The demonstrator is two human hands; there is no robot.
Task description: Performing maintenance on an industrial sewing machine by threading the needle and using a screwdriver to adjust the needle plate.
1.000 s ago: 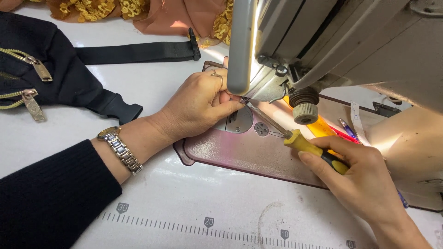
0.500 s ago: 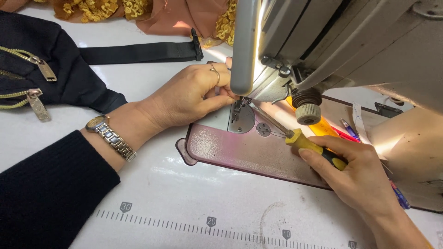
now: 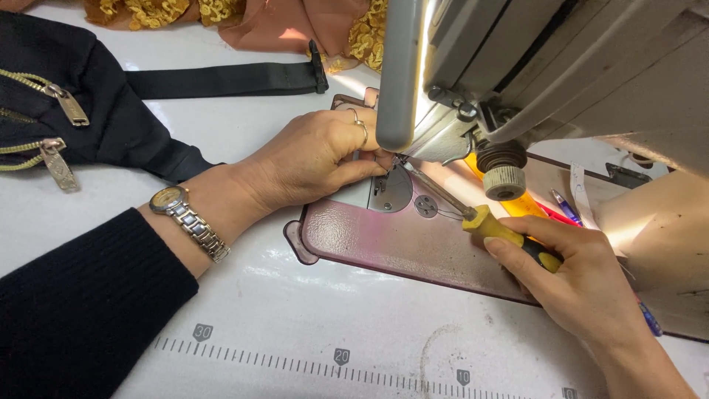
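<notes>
Under the sewing machine head (image 3: 517,66), at twelve o'clock, our left hand (image 3: 317,159) pinches by the needle to steady it; our right hand (image 3: 583,284) grips the yellow-handled screwdriver (image 3: 484,222), tip angled toward eleven o'clock.

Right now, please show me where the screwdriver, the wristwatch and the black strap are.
screwdriver (image 3: 493,226): head view, on its yellow handle.
wristwatch (image 3: 168,199): head view, on its round dial.
black strap (image 3: 221,79): head view, on the middle of its flat band.
</notes>
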